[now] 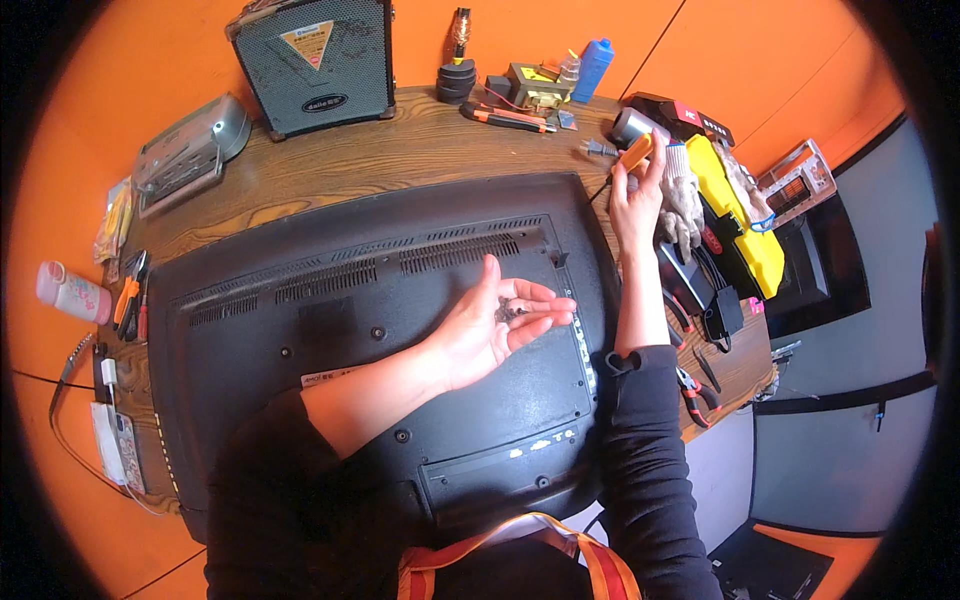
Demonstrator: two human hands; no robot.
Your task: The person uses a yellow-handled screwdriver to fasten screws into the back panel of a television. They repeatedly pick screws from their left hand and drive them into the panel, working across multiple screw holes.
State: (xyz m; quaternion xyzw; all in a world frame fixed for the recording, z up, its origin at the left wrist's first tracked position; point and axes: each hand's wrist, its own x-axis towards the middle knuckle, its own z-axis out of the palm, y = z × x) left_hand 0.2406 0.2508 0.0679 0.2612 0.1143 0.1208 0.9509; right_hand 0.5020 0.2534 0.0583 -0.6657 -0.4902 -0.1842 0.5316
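A black flat-screen television lies face down on the wooden table, its vented back toward me. Palm up, my left hand is cupped above the right part of that back cover, holding a little heap of small dark screws. My right hand reaches past the television's far right corner. Its fingers are closed round the orange handle of a screwdriver, whose thin dark shaft points down and left. Close by are a grey plug and grey work gloves.
A speaker box and a grey metal device stand at the back left. Orange-handled pliers lie at the back. On the right are a yellow case and red-handled pliers. A bottle stands left.
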